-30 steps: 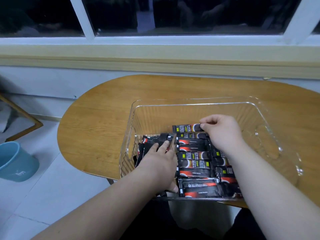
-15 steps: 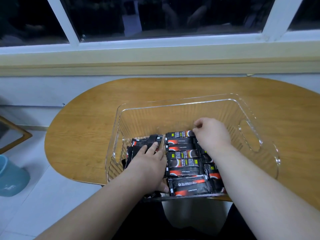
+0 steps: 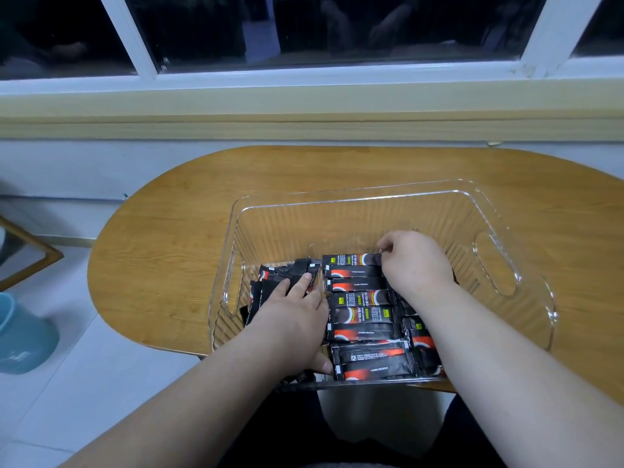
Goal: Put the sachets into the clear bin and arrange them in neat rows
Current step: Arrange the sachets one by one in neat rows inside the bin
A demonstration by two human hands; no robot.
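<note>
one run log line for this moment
stage: arranging rows | left hand: flat on loose sachets | right hand: pinching far sachet | clear bin: on table

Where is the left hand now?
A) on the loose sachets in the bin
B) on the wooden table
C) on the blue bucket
A: the left hand lies with straight fingers on the untidy sachets inside the clear bin.

Rounded wood-grain bench below a window wall, clear bin standing directly on it toward 5 o'clock, bin's near wall at the bench's near edge, bare wood from 8 o'clock round through 12 to 3 o'clock.
</note>
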